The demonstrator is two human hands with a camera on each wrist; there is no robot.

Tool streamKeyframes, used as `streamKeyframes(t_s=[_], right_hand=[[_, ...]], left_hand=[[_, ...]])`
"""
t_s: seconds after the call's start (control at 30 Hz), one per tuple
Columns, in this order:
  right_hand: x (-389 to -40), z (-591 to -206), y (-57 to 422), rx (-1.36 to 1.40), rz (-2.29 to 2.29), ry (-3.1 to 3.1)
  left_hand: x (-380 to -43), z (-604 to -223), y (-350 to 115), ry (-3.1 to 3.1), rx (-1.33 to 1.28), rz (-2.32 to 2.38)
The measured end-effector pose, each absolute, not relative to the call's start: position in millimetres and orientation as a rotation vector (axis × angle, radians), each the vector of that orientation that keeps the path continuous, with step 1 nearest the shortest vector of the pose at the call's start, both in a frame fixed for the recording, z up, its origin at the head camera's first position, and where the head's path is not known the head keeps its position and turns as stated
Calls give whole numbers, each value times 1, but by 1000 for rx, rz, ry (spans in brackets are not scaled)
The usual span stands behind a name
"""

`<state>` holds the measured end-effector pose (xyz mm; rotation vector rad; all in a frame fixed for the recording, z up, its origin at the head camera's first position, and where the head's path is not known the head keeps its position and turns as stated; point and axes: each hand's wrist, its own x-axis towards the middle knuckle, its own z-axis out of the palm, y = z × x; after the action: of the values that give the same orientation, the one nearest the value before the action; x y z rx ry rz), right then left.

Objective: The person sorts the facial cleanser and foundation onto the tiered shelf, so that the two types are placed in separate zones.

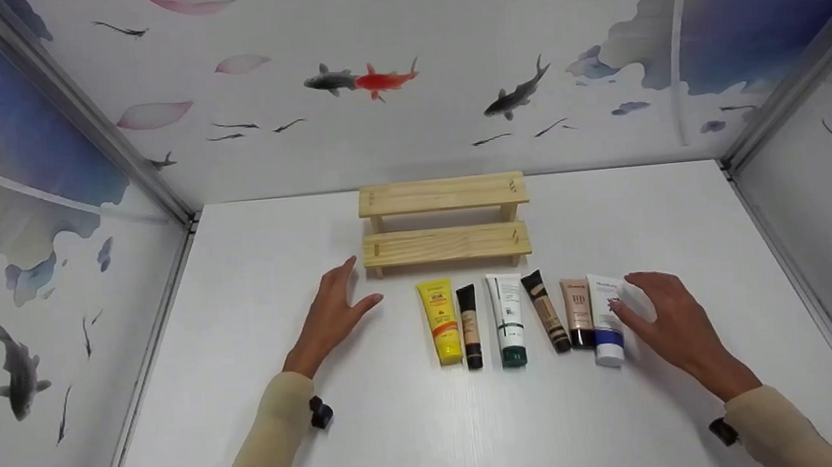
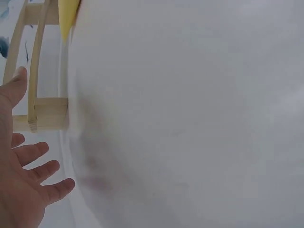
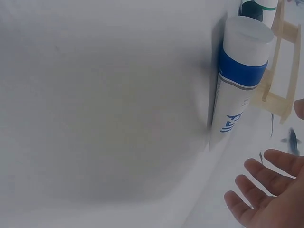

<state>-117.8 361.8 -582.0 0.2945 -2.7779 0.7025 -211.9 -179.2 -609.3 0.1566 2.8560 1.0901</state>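
My left hand (image 1: 331,312), fingers spread and empty, is held left of the two-step wooden rack (image 1: 447,243). In the left wrist view the thumb (image 2: 16,88) overlaps the rack's legs. At the right end of a row of tubes lies a white tube with a blue band (image 1: 607,314). Beside it hovers my right hand (image 1: 672,320), its thumb tip overlapping the tube's edge in the head view. The right wrist view has the relaxed fingers (image 3: 268,178) apart from this white tube (image 3: 235,95). A pinkish-beige BB tube (image 1: 578,309) lies against its left side.
Farther left in the row lie a yellow tube (image 1: 439,322), a small black-capped beige tube (image 1: 470,326), a white tube with a green cap (image 1: 507,316) and a tilted black-and-tan tube (image 1: 545,311). The rack stands behind them on the white table (image 1: 524,435), near the printed back wall (image 1: 437,134).
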Motion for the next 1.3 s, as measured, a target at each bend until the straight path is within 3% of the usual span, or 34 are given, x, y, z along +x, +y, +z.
streamKeyframes(t_s=[1.3], right_hand=[[-114,-603,355,-48,939,-3059]], left_hand=[[-245,-637,-148,2683,48,1735]])
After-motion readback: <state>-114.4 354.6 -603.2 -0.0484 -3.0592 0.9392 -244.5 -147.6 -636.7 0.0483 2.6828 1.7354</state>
